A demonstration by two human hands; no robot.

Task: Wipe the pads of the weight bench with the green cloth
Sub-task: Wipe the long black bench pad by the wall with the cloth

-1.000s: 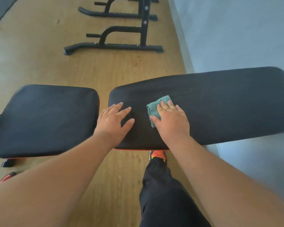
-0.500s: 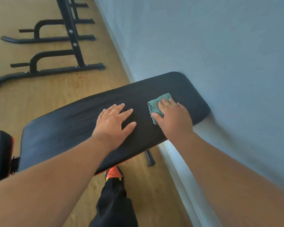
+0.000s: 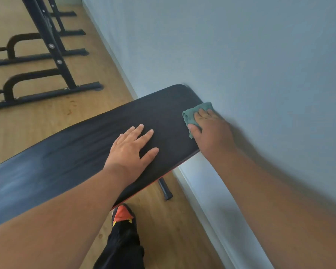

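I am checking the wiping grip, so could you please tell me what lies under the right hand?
Under the right hand lies the green cloth, pressed on the black bench pad near the wall. Only the cloth's far and left edges show; the rest is covered.

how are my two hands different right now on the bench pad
The left hand lies bare and flat with its fingers spread; the right hand presses the green cloth under its fingers. The left hand rests mid-pad; the right hand sits at the pad's end by the wall. The left hand looks sharp, the right hand blurred. Both are palm-down on the same pad.
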